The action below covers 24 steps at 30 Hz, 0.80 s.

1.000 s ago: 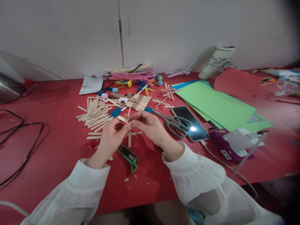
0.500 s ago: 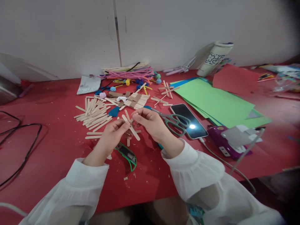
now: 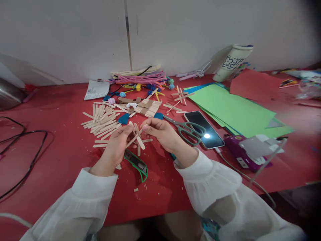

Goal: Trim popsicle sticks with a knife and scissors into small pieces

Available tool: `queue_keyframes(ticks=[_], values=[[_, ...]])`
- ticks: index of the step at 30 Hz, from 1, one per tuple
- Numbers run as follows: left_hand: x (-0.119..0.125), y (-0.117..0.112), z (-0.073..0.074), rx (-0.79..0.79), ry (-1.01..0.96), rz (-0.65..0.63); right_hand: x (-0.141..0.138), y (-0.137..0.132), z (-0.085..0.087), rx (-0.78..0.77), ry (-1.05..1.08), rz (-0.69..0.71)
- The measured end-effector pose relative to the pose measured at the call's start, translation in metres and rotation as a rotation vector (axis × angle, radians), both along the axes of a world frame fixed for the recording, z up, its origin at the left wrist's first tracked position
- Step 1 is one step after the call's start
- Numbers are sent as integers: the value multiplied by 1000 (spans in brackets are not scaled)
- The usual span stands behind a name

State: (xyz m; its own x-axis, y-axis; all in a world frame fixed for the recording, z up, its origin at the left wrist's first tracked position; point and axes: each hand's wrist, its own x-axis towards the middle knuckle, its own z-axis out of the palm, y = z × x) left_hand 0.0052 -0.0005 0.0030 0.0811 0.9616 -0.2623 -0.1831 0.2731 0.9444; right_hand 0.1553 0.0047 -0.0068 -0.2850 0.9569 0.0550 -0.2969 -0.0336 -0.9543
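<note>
Both hands meet over the red table (image 3: 62,160) and pinch a small cross of wooden craft sticks (image 3: 136,137). My left hand (image 3: 116,145) grips its left side with closed fingers. My right hand (image 3: 162,132) pinches the upper right end. A loose pile of craft sticks (image 3: 102,122) lies just behind my left hand. A green utility knife (image 3: 137,164) rests on the table right under the hands.
Grey-handled scissors (image 3: 188,129) and a phone (image 3: 203,130) on a cable lie right of my right hand. Green paper sheets (image 3: 233,112), a purple glue gun (image 3: 247,152), pipe cleaners (image 3: 140,79), a glued stick panel (image 3: 147,107) and black cables (image 3: 22,147) surround the spot.
The stick piece has been turned in my fingers from lying flat and short to a tilted cross. Both hands stayed in the same spot.
</note>
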Motion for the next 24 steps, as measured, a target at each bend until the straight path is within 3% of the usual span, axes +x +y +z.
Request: queue_keyframes(ticks=[8,16,24], values=[[1,-1,1,89,36,6,1,1,-1,-19,-3,13],[-3,0,4,81,-163,-105,3,2,-3,-32,-28,48],[-10,2,-1,-31,-295,-148,3,1,-2,-88,33,79]])
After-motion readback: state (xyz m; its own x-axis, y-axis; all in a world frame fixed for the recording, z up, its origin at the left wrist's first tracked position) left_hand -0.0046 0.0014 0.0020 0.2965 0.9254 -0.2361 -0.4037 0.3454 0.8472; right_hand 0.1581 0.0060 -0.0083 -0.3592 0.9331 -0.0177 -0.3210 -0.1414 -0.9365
